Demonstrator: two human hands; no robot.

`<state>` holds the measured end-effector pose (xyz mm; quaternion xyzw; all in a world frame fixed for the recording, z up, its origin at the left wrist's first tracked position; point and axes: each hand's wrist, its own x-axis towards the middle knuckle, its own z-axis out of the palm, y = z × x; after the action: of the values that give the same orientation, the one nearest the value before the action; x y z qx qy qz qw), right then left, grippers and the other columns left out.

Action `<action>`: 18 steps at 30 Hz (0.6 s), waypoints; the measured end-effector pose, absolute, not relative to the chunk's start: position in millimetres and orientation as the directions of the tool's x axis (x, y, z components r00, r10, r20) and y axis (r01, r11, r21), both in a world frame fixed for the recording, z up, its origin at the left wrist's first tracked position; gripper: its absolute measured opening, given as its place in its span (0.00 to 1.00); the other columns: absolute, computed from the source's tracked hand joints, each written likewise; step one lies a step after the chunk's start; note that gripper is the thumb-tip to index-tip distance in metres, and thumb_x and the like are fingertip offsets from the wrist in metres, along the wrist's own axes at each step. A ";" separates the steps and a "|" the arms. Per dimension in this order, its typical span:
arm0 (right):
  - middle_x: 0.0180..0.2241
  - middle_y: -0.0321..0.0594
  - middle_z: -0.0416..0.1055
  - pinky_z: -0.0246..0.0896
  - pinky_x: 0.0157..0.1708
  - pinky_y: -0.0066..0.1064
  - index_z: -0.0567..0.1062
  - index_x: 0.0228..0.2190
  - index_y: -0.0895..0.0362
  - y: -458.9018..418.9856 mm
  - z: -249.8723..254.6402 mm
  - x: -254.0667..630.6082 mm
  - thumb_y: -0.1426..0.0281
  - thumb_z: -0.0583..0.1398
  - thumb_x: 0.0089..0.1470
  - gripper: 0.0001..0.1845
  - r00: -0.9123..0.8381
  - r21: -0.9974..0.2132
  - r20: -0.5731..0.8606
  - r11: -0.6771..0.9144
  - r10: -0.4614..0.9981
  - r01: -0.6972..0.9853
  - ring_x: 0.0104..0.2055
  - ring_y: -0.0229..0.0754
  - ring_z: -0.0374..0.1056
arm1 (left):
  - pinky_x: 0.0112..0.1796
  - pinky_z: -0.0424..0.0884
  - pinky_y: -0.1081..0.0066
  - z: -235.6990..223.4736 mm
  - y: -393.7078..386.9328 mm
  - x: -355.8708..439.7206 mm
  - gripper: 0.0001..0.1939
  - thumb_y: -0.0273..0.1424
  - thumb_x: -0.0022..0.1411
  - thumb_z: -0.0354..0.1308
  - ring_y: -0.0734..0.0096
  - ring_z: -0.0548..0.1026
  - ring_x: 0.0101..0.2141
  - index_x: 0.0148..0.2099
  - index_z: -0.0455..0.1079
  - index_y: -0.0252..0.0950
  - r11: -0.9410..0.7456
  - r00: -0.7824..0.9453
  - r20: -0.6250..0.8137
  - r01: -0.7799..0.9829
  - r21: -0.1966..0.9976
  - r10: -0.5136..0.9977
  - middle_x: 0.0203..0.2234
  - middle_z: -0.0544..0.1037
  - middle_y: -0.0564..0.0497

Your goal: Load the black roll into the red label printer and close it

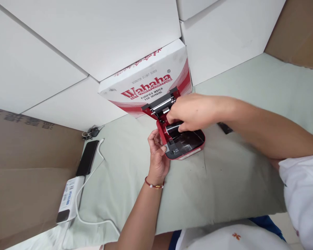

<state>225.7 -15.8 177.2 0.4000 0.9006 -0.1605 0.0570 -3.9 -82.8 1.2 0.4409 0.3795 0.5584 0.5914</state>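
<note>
A red-and-black device [189, 146], like a small printer, rests on the green cloth with its hinged lid [160, 106] raised. Inside the lid are a dark roller and metal bars. Across the open compartment lies a shiny black roll [173, 129]. My left hand [158, 152] grips the device's left side, thumb on the top face and fingers around the edge. From the right, my right hand [191, 111] reaches over the compartment. Its thumb and fingers are closed at the right end of the black roll, hiding that end.
Behind the device stands a white-and-red water carton [146, 81], with white boxes [135, 31] stacked around it. At left, a black phone [87, 158], keys [92, 132], a white power bank [69, 198] and a white cable [94, 222] lie beside a brown carton [31, 173].
</note>
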 end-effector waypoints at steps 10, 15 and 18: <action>0.50 0.43 0.85 0.64 0.51 0.38 0.85 0.60 0.61 30.7 184.2 319.2 0.71 0.67 0.69 0.21 -0.595 -0.386 -0.293 0.477 0.749 0.790 0.49 0.44 0.76 | 0.63 0.78 0.64 1.2 -81.7 -7.3 0.34 0.48 0.59 0.80 0.62 0.76 0.64 0.65 0.75 0.59 -0.019 0.094 0.050 -0.305 0.952 0.994 0.66 0.76 0.54; 0.42 0.42 0.86 0.65 0.47 0.37 0.87 0.56 0.62 49.1 145.1 276.8 0.75 0.71 0.63 0.20 -0.448 -0.218 -0.552 0.397 0.703 0.892 0.40 0.41 0.77 | 0.62 0.79 0.63 0.1 -80.6 -9.3 0.33 0.50 0.61 0.78 0.62 0.77 0.63 0.65 0.74 0.60 -0.024 0.108 0.056 -0.282 0.959 0.993 0.67 0.76 0.55; 0.48 0.45 0.86 0.65 0.47 0.38 0.85 0.62 0.62 52.3 135.1 272.5 0.76 0.72 0.62 0.27 -0.382 -0.151 -0.546 0.361 0.746 0.920 0.41 0.43 0.78 | 0.62 0.79 0.62 -1.0 -80.6 -9.4 0.33 0.50 0.61 0.78 0.60 0.77 0.64 0.66 0.73 0.59 -0.028 0.106 0.059 -0.276 0.961 0.993 0.67 0.76 0.54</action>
<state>272.5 52.3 135.1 0.5198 0.8012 -0.2217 0.1969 -9.4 -80.6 -1.0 0.4646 0.3857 0.5460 0.5807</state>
